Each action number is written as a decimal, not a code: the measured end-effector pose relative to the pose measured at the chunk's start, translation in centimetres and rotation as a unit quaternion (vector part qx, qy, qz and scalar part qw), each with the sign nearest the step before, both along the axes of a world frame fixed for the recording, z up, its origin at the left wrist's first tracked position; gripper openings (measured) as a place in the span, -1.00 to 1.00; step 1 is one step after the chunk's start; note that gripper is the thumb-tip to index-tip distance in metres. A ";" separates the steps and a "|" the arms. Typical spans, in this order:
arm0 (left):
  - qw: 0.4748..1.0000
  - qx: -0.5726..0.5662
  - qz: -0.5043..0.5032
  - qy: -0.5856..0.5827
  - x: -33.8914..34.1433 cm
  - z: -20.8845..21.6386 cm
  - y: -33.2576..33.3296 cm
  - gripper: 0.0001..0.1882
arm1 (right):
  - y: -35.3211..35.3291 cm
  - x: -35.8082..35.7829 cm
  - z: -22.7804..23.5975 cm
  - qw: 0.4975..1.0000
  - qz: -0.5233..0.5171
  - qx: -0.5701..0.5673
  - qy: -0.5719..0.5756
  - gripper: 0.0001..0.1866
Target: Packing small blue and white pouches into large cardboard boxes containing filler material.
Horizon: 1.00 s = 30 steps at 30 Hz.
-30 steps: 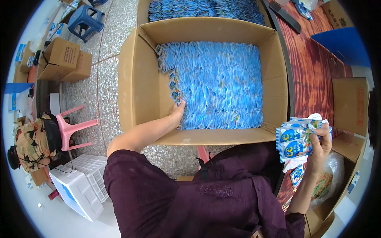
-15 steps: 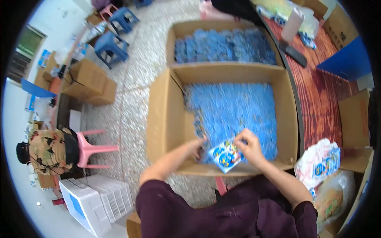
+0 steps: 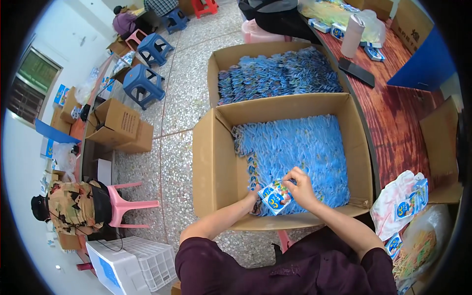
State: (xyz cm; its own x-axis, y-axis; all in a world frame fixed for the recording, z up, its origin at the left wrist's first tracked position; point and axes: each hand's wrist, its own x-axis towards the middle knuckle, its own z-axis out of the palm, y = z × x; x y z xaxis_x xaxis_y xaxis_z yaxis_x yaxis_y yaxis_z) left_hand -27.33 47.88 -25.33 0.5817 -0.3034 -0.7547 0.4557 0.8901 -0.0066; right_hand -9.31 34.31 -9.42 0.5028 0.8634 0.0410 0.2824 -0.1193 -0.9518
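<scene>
My right hand [image 3: 300, 188] is closed in a pinch at the upper right edge of a small blue and white printed packet [image 3: 274, 198]. The packet is tilted over the near side of an open cardboard box [image 3: 223, 162]. Beside the packet's left edge, my left hand [image 3: 254, 197] reaches down into the box, its fingers mostly hidden. Tightly packed blue packets [image 3: 300, 147] stand on edge in rows inside. At the box's left side, a narrow row of packets [image 3: 252, 169] shows coloured faces close to my left hand.
Behind stands a second box of blue packets [image 3: 280, 73]. The wood-patterned table [image 3: 388, 118] on the right holds a phone [image 3: 356, 72] and a pink bottle [image 3: 353, 37]. White crates [image 3: 147, 260], a pink stool [image 3: 120, 204] and a seated person [image 3: 78, 206] are at left.
The whole view has shifted, so the boxes appear lower and further right. My left hand now sits closer to the packet's left edge; my right hand keeps its pinch on the packet.
</scene>
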 end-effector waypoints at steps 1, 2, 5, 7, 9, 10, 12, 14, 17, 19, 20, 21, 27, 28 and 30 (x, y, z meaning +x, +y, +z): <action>0.998 0.047 0.006 0.034 0.2 1.0 -0.2 -0.23 | -0.3 -0.1 -0.5 1.000 0.000 -0.011 -0.002 -0.95; 0.993 0.094 0.015 0.066 0.3 1.6 -0.4 -0.22 | -0.3 -0.2 -0.9 1.000 0.002 -0.023 -0.005 -0.96; 0.957 0.232 0.052 0.168 -0.3 3.0 -0.9 -0.20 | 0.1 -1.1 -0.9 1.000 0.015 -0.018 0.005 -0.95; 0.940 0.298 0.077 0.149 -1.2 5.2 0.4 -0.17 | 0.0 -1.2 -1.7 0.999 0.009 -0.032 0.007 -0.95; 0.920 0.338 0.077 0.185 -0.3 11.1 1.6 -0.13 | 0.5 -1.4 -2.8 0.999 -0.003 -0.045 0.013 -0.95; 0.923 0.344 0.084 0.152 -1.5 11.0 2.2 -0.11 | 1.2 -2.1 -3.9 1.000 0.008 -0.015 0.013 -0.96; 0.903 0.411 0.066 0.109 -2.1 12.9 2.4 -0.16 | 2.0 -3.3 -5.1 1.000 0.014 0.012 0.009 -0.95; 0.828 0.554 -0.024 0.085 -2.2 15.3 2.3 -0.38 | 3.5 -4.2 -5.2 1.000 0.011 0.020 0.008 -0.94; 0.686 0.705 -0.171 0.059 -3.6 16.1 2.5 -0.39 | 5.1 -5.7 -4.8 0.999 0.014 0.045 0.004 -0.93; 0.607 0.761 -0.217 0.074 -2.9 17.6 2.2 -0.41 | 5.6 -6.3 -4.8 0.999 0.017 0.021 0.020 -0.93; 0.650 0.719 -0.225 0.097 -3.2 17.0 2.2 -0.39 | 5.8 -6.7 -4.8 0.999 0.022 0.011 0.027 -0.94; 0.652 0.716 -0.228 0.095 -3.2 17.1 2.0 -0.39 | 5.8 -7.3 -5.0 0.999 0.019 0.007 0.029 -0.94; 0.770 0.570 -0.229 0.174 -3.0 15.9 0.6 -0.28 | 5.9 -10.7 -6.8 1.000 0.024 0.002 -0.015 -0.96; 0.780 0.571 -0.214 0.143 -5.3 12.7 0.7 -0.26 | 6.1 -11.9 -6.8 1.000 0.020 0.007 -0.002 -0.97; 0.843 0.490 -0.187 0.119 -4.4 13.0 -0.5 -0.22 | 5.0 -11.9 -8.9 0.999 0.033 -0.030 0.020 -0.99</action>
